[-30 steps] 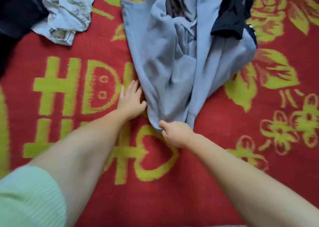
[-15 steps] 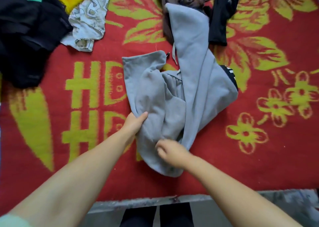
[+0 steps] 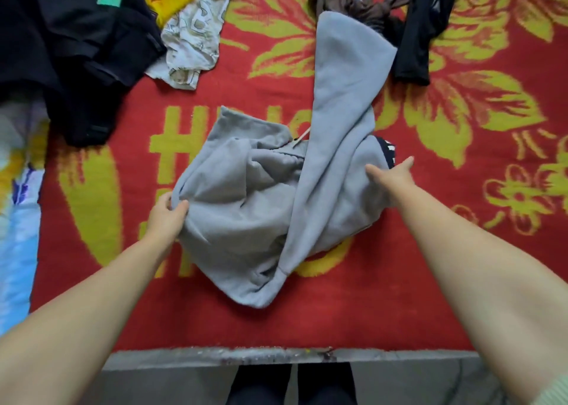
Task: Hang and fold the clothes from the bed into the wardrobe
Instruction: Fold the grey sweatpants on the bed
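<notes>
Since half a second before, her right hand (image 3: 390, 174) had left the grey hoodie's (image 3: 246, 220) hem and reached out, fingers spread, across its far side. Left hand (image 3: 167, 212) pinched the near-left edge. Spreading it flat came next.

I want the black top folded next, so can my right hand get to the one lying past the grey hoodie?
Probably yes: the right hand is open at the grey hoodie's right edge, and only bare blanket separates it from the black top.
</notes>
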A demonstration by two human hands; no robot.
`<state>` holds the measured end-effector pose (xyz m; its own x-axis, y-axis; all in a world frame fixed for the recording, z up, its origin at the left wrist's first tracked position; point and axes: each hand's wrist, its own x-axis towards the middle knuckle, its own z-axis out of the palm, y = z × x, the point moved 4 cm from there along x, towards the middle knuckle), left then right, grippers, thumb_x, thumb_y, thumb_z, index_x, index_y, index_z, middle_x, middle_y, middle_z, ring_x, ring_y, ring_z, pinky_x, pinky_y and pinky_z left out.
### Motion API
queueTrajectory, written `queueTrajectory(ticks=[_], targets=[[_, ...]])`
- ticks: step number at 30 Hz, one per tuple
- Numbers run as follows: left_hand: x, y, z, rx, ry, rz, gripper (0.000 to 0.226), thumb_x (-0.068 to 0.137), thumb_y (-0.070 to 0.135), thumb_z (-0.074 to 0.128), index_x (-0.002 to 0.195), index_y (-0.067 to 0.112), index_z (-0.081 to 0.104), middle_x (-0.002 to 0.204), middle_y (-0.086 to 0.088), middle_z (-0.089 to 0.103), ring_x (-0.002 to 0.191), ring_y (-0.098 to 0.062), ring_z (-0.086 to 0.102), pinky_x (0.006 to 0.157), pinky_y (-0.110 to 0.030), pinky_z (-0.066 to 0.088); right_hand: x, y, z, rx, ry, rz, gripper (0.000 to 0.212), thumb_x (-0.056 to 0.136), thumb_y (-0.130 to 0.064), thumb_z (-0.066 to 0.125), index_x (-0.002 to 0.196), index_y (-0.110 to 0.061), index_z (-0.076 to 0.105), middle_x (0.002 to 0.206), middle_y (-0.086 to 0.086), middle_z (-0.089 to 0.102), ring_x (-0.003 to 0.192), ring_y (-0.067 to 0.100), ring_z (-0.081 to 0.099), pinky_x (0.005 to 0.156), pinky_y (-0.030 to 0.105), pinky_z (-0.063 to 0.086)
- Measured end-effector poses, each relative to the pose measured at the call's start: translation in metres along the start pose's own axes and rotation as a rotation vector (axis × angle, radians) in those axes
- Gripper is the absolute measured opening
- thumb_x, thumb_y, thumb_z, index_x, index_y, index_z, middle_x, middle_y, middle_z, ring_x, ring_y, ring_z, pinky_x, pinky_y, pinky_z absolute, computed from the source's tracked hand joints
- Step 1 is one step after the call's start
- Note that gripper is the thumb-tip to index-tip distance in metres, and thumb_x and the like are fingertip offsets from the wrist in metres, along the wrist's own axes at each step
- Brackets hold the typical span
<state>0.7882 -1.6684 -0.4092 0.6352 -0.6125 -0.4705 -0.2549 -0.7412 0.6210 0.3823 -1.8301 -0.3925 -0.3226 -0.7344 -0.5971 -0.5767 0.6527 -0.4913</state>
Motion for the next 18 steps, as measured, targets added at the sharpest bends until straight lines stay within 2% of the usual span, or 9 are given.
queueTrajectory(ticks=[2, 5, 7, 9, 11, 13, 15, 16, 18], targets=[[0.005, -0.007, -0.008, 0.109, 0.002, -0.057, 0.055, 0.089, 0.027, 0.057, 0.139, 0.012, 0.042, 0.131, -0.021, 0.05, 0.118, -0.037, 0.05, 0.095, -0.038, 0.041, -0.013, -0.009, 0.022, -0.113, -0.044, -0.116, 0.06, 0.089, -0.019, 0.056, 0.144, -0.011, 0.036, 0.14, 0.019, 0.049, 0.127, 0.036, 0.047, 0.102, 0.037, 0.038], [-0.001, 0.011, -0.009, 0.199, 0.038, 0.124, 0.056, 0.092, 0.027, 0.059, 0.142, 0.01, 0.039, 0.136, -0.022, 0.043, 0.126, -0.035, 0.042, 0.106, -0.038, 0.034, -0.064, -0.046, 0.057, -0.328, -0.011, -0.395, 0.036, 0.093, -0.03, 0.045, 0.127, -0.017, 0.049, 0.125, 0.018, 0.059, 0.113, 0.042, 0.055, 0.089, 0.04, 0.043], [-0.017, 0.039, 0.006, 0.016, -0.074, 0.246, 0.051, 0.094, 0.022, 0.058, 0.139, 0.006, 0.041, 0.125, -0.017, 0.05, 0.121, -0.028, 0.047, 0.101, -0.028, 0.035, -0.111, -0.064, 0.091, -0.541, -0.083, -0.745, 0.032, 0.093, -0.028, 0.047, 0.123, -0.018, 0.051, 0.119, 0.015, 0.059, 0.107, 0.039, 0.058, 0.082, 0.039, 0.044], [-0.036, 0.063, 0.028, -0.233, -0.301, 0.203, 0.053, 0.096, 0.023, 0.053, 0.143, 0.007, 0.035, 0.12, -0.006, 0.051, 0.115, -0.018, 0.049, 0.097, -0.025, 0.037, -0.158, -0.058, 0.132, -0.791, -0.361, -1.012, 0.044, 0.092, -0.028, 0.05, 0.136, -0.027, 0.045, 0.123, 0.013, 0.052, 0.108, 0.034, 0.056, 0.081, 0.038, 0.045], [-0.048, 0.071, 0.047, -0.279, -0.435, 0.122, 0.06, 0.092, 0.035, 0.06, 0.142, 0.012, 0.034, 0.127, 0.005, 0.048, 0.119, -0.009, 0.046, 0.101, -0.026, 0.037, -0.181, -0.035, 0.163, -1.035, -0.671, -1.026, 0.045, 0.093, -0.032, 0.051, 0.137, -0.029, 0.043, 0.124, 0.014, 0.049, 0.113, 0.032, 0.051, 0.084, 0.037, 0.042], [-0.047, 0.062, 0.059, -0.142, -0.4, 0.069, 0.049, 0.088, 0.033, 0.065, 0.127, 0.012, 0.044, 0.116, 0.004, 0.055, 0.11, -0.013, 0.052, 0.088, -0.025, 0.04, -0.185, -0.022, 0.171, -1.043, -0.865, -0.914, 0.04, 0.091, -0.033, 0.054, 0.129, -0.02, 0.051, 0.116, 0.014, 0.056, 0.111, 0.033, 0.052, 0.085, 0.037, 0.043], [-0.04, 0.046, 0.056, -0.098, -0.243, -0.01, 0.021, 0.094, 0.02, 0.055, 0.112, 0.009, 0.052, 0.095, -0.002, 0.058, 0.101, -0.022, 0.056, 0.073, -0.027, 0.039, -0.176, -0.02, 0.164, -0.866, -0.864, -0.778, 0.037, 0.09, -0.035, 0.056, 0.121, -0.015, 0.053, 0.111, 0.012, 0.063, 0.106, 0.032, 0.057, 0.084, 0.036, 0.045], [-0.036, 0.037, 0.053, -0.184, -0.191, -0.052, 0.012, 0.096, 0.016, 0.05, 0.105, 0.009, 0.054, 0.088, -0.004, 0.058, 0.099, -0.025, 0.056, 0.07, -0.027, 0.039, -0.17, -0.022, 0.156, -0.766, -0.813, -0.724, 0.032, 0.09, -0.037, 0.058, 0.114, -0.016, 0.053, 0.109, 0.012, 0.064, 0.104, 0.032, 0.058, 0.084, 0.036, 0.045], [-0.034, 0.027, 0.044, -0.402, -0.121, -0.115, 0.013, 0.097, 0.013, 0.045, 0.103, 0.009, 0.057, 0.091, -0.007, 0.062, 0.095, -0.023, 0.056, 0.076, -0.029, 0.041, -0.159, -0.022, 0.136, -0.62, -0.642, -0.648, 0.021, 0.091, -0.038, 0.058, 0.093, -0.02, 0.048, 0.106, 0.013, 0.061, 0.1, 0.034, 0.059, 0.081, 0.039, 0.045]])
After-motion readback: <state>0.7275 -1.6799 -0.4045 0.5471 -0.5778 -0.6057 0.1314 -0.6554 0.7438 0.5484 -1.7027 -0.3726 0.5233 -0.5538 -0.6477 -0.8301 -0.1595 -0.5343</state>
